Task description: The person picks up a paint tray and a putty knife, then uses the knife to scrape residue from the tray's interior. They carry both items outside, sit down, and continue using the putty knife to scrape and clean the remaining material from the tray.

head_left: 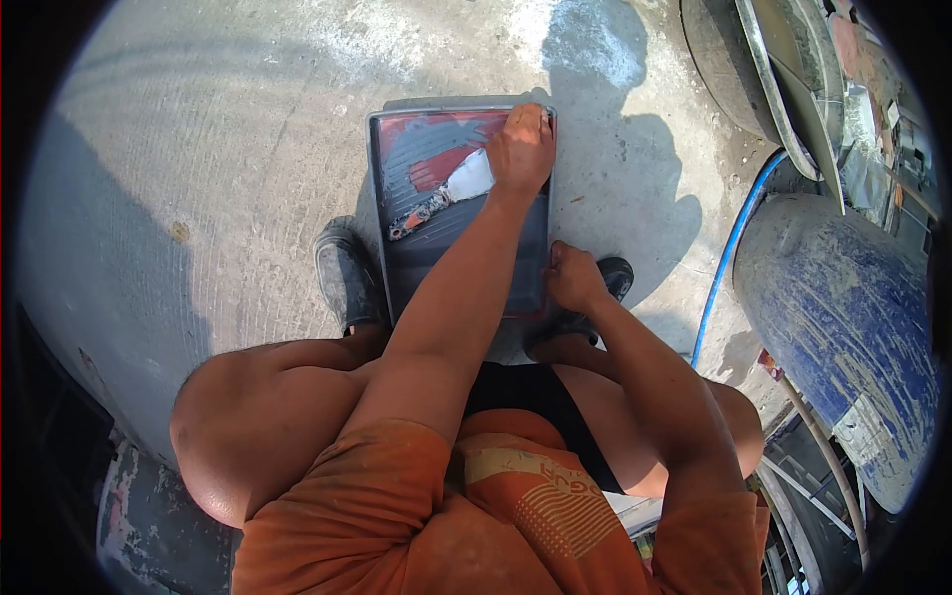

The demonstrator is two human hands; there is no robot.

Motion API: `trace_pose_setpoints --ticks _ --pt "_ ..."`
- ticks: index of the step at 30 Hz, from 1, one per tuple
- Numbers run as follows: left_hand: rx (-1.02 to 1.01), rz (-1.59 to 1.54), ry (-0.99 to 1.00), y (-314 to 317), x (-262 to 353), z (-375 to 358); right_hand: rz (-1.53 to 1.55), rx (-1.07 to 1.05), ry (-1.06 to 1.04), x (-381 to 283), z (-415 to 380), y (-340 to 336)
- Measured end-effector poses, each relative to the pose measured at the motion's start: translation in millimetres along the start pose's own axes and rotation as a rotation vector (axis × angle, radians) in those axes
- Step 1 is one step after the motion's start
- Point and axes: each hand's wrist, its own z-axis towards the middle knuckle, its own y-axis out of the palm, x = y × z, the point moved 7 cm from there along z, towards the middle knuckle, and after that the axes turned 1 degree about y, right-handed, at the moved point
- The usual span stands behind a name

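A dark grey paint tray (409, 268) lies on the concrete between my feet, its ribbed upper part smeared with red and grey paint. My left hand (523, 149) reaches across to the tray's far right corner. Its fingers are curled down, and whatever they hold is hidden. A paint-spattered putty knife (431, 206) rests slantwise in the tray, its whitish blade ending beside my left wrist. My right hand (575, 280) is closed at the tray's right rim, gripping it from the side.
Dark boots (347, 273) stand on both sides of the tray. On the right, a blue hose (729, 253) runs along the concrete floor (248, 129) near a scraped blue drum (833, 327). Round containers and boards (783, 89) stand at the upper right.
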Motion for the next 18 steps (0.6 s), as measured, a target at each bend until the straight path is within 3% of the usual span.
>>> trace_pose_setpoints --ticks 7,10,12,18 --pt "0.064 -0.132 -0.057 -5.3 -13.2 7.4 0.026 0.005 0.008 1.2 -1.8 -1.9" --pt "0.096 -0.191 -0.017 -5.0 -15.1 5.9 0.004 -0.011 0.011 2.4 -0.9 0.0" --pt "0.146 -0.27 0.111 -10.9 -7.9 5.8 0.003 -0.014 0.015 2.4 -1.2 -0.5" --pt "0.063 -0.238 0.087 -9.6 -2.2 1.0 -0.023 -0.024 0.013 3.0 -0.2 0.6"
